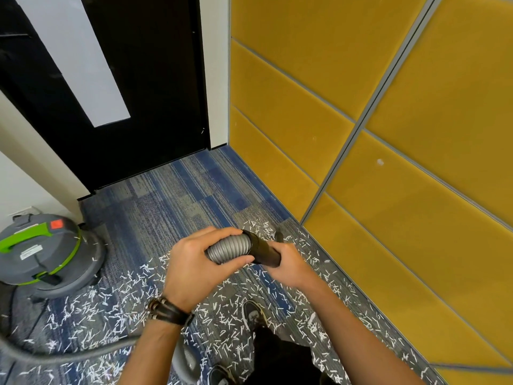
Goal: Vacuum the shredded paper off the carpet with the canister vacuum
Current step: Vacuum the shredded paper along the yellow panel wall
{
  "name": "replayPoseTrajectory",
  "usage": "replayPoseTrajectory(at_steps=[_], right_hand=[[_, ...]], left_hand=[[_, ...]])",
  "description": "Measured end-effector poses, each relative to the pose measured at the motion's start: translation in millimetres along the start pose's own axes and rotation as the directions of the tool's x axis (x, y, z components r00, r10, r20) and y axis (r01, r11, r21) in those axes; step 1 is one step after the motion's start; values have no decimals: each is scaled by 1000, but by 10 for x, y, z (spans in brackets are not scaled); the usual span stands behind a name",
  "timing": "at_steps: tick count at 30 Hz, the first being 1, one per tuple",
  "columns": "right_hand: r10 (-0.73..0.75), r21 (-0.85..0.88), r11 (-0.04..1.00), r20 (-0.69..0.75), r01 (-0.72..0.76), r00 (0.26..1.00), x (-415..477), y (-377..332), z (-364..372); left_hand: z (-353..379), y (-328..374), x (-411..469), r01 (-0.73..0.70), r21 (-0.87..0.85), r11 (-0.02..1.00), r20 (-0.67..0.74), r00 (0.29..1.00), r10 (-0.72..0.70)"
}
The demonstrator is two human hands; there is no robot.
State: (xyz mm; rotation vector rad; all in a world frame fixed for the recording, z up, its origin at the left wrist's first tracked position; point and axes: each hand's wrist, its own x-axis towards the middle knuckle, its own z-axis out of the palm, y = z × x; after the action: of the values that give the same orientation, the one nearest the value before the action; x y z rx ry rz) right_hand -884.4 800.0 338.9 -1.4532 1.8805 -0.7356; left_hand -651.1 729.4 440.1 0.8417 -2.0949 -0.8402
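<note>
Left grip [191, 270] curls round the grey ribbed hose [230, 247]; right grip [288, 266] holds its black end tube [262, 247], above shredded paper [91, 301] on carpet [177, 195].

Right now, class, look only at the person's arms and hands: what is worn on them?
Both forearms are bare, no sleeves in view. The left hand has a stack of dark bracelets at its wrist, bands with some pale beads. The right hand and wrist carry nothing: no watch, ring or glove shows.

white shredded paper [222, 323] strewn over blue-grey carpet [172, 195]; canister vacuum [41, 254] left.
</note>
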Motion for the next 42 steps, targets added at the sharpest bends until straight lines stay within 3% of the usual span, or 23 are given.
replayPoseTrajectory(at_steps=[6, 14, 19, 26, 32, 42], right_hand=[[12, 20, 1000, -15, -11, 1000, -376, 132, 158], [37, 24, 999, -64, -36, 997, -457, 92, 125], [22, 64, 998, -35, -20, 999, -419, 54, 120], [49, 88, 995, -16, -48, 999, -696, 155, 123], [52, 60, 997, -87, -47, 995, -823, 344, -85], [30, 39, 999, -30, -29, 999, -1079, 663, -256]], left_hand=[[0, -4, -252, 16, -87, 996, 63, 998, -11], [42, 104, -365, -5, -45, 999, -7, 1000, 5], [77, 167, -378, -21, 6, 1000, 0, 1000, 21], [77, 234, -428, -8, -51, 999, 48, 999, 11], [337, 526, -524, -31, -3, 1000, 14, 999, 31], [719, 741, -704, 60, 9, 998, 31, 998, -60]])
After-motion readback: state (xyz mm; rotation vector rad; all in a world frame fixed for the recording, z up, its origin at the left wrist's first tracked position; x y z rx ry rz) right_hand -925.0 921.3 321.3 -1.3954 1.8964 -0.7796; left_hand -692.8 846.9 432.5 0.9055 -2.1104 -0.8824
